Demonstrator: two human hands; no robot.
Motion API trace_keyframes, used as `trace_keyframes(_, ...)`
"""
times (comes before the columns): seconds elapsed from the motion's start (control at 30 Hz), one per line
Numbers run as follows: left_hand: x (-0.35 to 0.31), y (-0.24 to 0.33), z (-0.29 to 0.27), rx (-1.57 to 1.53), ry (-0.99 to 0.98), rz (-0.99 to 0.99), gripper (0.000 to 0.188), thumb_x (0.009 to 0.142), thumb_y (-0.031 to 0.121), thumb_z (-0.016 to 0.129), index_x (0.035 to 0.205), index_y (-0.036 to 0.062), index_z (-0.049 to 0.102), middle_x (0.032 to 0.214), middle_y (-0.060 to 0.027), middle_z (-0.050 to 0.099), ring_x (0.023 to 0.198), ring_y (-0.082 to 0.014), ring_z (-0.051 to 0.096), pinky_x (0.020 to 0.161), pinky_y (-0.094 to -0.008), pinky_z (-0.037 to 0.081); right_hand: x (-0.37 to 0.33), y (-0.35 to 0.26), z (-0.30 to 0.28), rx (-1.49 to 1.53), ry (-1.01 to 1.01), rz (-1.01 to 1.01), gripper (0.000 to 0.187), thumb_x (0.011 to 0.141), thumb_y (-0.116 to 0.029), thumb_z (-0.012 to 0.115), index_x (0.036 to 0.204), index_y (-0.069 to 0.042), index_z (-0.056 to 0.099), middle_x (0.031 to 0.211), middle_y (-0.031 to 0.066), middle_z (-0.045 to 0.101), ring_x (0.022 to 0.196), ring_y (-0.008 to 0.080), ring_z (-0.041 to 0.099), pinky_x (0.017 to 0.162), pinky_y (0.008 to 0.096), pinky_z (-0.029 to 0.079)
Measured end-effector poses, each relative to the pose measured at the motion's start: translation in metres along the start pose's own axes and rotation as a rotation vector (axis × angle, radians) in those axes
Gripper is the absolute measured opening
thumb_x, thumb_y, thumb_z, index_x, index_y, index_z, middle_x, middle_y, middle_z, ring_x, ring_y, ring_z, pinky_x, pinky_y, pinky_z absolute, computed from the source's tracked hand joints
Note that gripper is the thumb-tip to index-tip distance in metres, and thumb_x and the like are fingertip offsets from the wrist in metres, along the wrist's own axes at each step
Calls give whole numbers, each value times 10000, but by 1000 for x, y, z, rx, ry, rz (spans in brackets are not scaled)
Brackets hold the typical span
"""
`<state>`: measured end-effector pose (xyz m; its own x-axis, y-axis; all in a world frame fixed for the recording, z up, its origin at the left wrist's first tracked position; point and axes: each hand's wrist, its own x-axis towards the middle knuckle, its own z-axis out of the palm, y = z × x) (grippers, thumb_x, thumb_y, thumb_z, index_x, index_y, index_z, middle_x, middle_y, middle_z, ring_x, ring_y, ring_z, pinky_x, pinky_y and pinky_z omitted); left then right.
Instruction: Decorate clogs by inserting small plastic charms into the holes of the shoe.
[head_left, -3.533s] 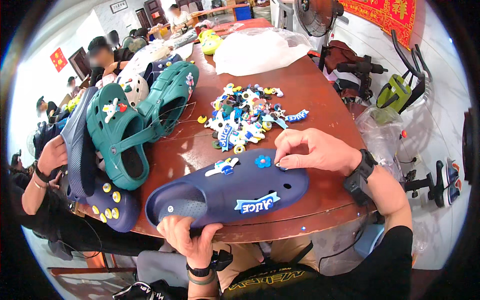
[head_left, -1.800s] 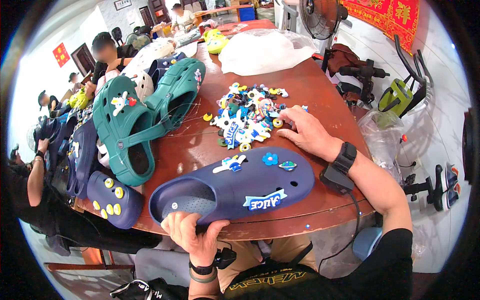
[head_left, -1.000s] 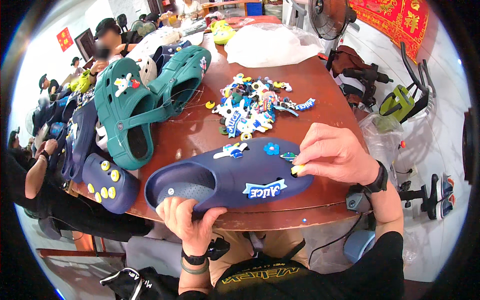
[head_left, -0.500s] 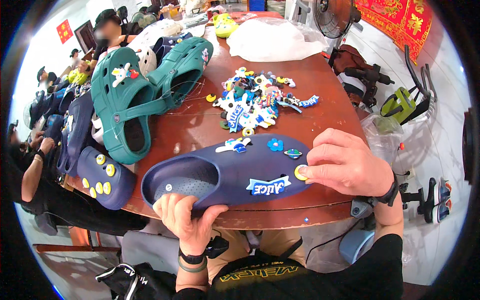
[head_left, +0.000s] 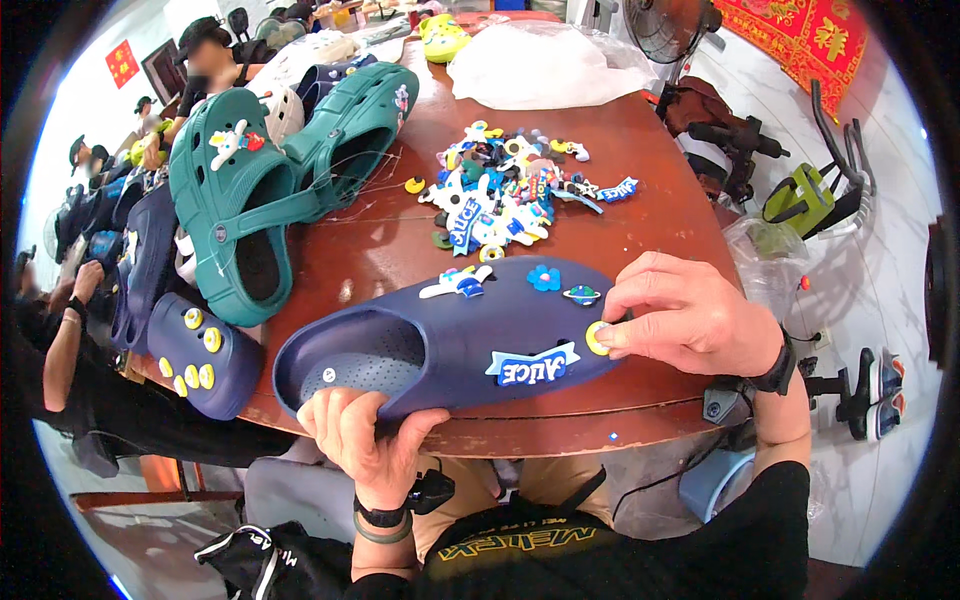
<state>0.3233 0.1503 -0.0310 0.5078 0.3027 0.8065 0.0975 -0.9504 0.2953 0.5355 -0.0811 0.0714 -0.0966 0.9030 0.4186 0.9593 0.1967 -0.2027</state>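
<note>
A navy clog [head_left: 460, 325] lies sideways near the table's front edge, its opening to the left and its toe to the right. My left hand [head_left: 365, 435] is closed on the near rim at the heel, thumb along the side. At the toe, my right hand [head_left: 690, 315] pinches a round yellow-and-white shoe charm [head_left: 597, 338] against the surface; how deep it sits is hidden. On the clog's upper are a blue banner charm [head_left: 533, 366], a blue flower charm [head_left: 544, 278], a ringed-planet charm [head_left: 581, 294] and a white-and-blue figure charm [head_left: 458, 283].
Beyond the clog lies a pile of loose charms [head_left: 500, 195]. Green clogs [head_left: 235, 215] and another navy clog [head_left: 205, 360] with yellow charms stand to the left. A white plastic bag [head_left: 545, 65] lies at the back. Other people work along the left side.
The whole view has shifted slightly, moving the table items a little left. Both hands keep their places on the clog, with the yellow charm still at the toe.
</note>
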Motion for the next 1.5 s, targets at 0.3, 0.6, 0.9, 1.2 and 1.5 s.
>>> trace_keyframes(0.3,1,-8,-11,83,16,30,493,588,475,841,771,131,541,717,-43,471,698,-269,463,663,-408,316,15,-4,3,14,39,-35,252,716,-34,706,961,-25,647,977,125,622,899,321,625,761,399,546)
trace_keyframes(0.6,5,6,-10,-84,115,58,385,633,363,835,769,113,576,703,-14,489,661,-199,501,639,-338,335,6,-24,19,54,221,166,141,673,31,674,773,-56,626,828,95,665,770,293,617,695,375,498)
trace_keyframes(0.9,7,4,-2,-83,159,59,404,648,350,833,832,95,580,744,-32,496,709,-217,508,659,-347,344,8,-10,16,78,215,108,133,677,23,681,743,-83,636,825,72,677,757,277,604,689,368,483)
trace_keyframes(1.2,10,2,-3,-67,167,60,425,595,383,847,791,103,593,721,-28,510,688,-223,521,679,-351,341,9,13,26,312,231,185,161,632,-1,764,704,-89,650,794,39,655,782,220,580,708,332,452)
trace_keyframes(1.5,0,-3,-11,-91,156,62,409,625,346,843,840,95,604,756,-32,538,722,-227,532,698,-352,355,7,1,32,335,233,208,110,692,-25,746,763,-58,669,876,78,659,841,220,581,757,329,459)
